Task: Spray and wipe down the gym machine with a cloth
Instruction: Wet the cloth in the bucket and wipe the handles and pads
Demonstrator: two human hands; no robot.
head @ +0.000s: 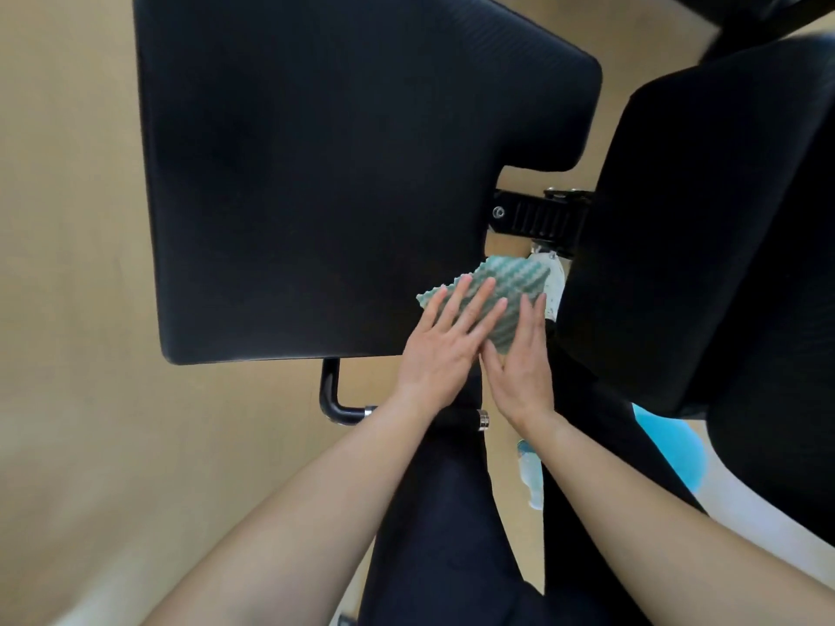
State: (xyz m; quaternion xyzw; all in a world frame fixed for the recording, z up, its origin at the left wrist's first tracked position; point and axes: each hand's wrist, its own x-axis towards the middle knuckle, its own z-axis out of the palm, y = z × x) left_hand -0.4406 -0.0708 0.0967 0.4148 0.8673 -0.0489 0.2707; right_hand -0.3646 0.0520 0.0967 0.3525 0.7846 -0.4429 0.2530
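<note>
Gym machine, seen from above: its large flat black padded seat (316, 173) fills the upper left, and a second curved black pad (700, 219) stands to the right, joined to it by a ribbed black metal bracket (537, 214). A small green-and-white waffle-textured cloth (515, 282) lies on the near right corner of the seat, partly overhanging the edge toward the bracket. The left hand (440, 350) lies flat on the cloth, fingers straight and spread, pressing it to the pad. The right hand (524, 368) rests just beside it, touching it at the thumbs, fingers straight along the cloth's right side; neither hand is curled round anything. A bent black tubular handle (334, 399) shows below the seat. Judged stage: wiping in hand at one corner. No wet sheen or streaks can be made out, so how much of the seat is done cannot be told; the second pad, bracket and handle likely remain
</note>
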